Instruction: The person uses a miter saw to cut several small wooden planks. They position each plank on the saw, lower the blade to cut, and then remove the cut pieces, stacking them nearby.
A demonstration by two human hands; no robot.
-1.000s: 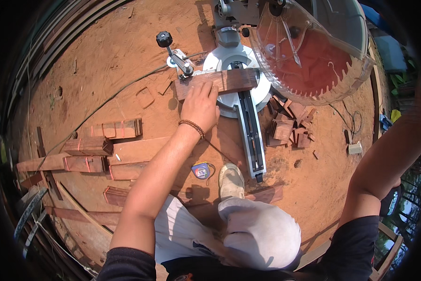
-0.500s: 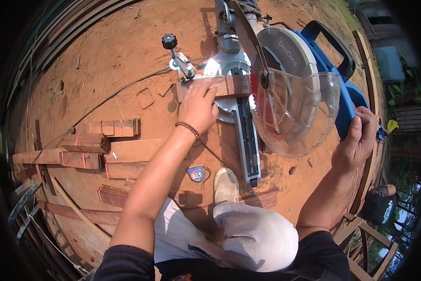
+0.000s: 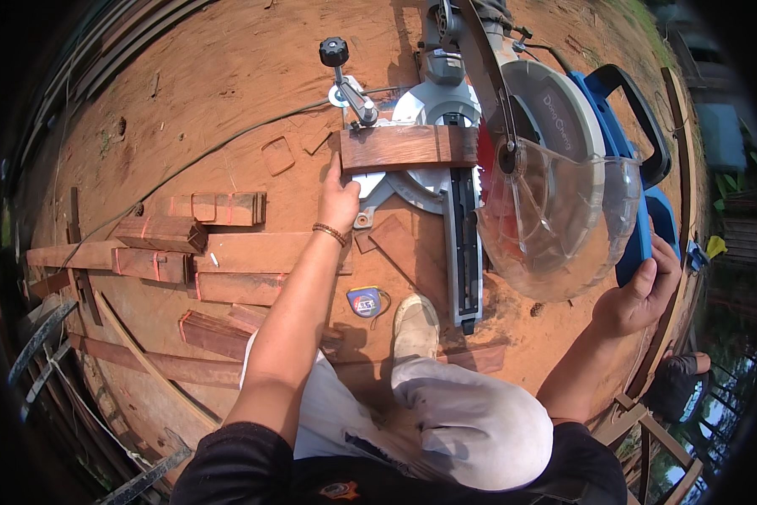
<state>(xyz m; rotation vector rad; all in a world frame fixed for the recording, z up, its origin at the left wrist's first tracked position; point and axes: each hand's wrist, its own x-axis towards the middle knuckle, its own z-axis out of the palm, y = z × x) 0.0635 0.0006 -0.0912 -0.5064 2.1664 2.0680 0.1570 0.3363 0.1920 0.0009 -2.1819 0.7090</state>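
A short dark-red board [image 3: 408,148] lies on the silver table of a sliding miter saw, beside its clamp knob [image 3: 334,52]. My left hand [image 3: 338,192] grips the board's left end, its fingers partly hidden by it. The saw head with red blade and clear guard [image 3: 552,240] stands lowered by the board's right end. My right hand [image 3: 645,296] is closed on the lower part of the blue motor housing [image 3: 659,220], below the black handle [image 3: 648,109].
Several banded bundles of boards [image 3: 151,265] and long planks lie at left on red earth, with a cable. A blue tape measure [image 3: 366,300] sits near my shoe [image 3: 415,328]. A wooden frame [image 3: 652,446] and another person [image 3: 680,379] are at the lower right.
The saw head has come down leftward, with my right hand now on its housing. My left hand has shifted from on top of the board to grip its left end.
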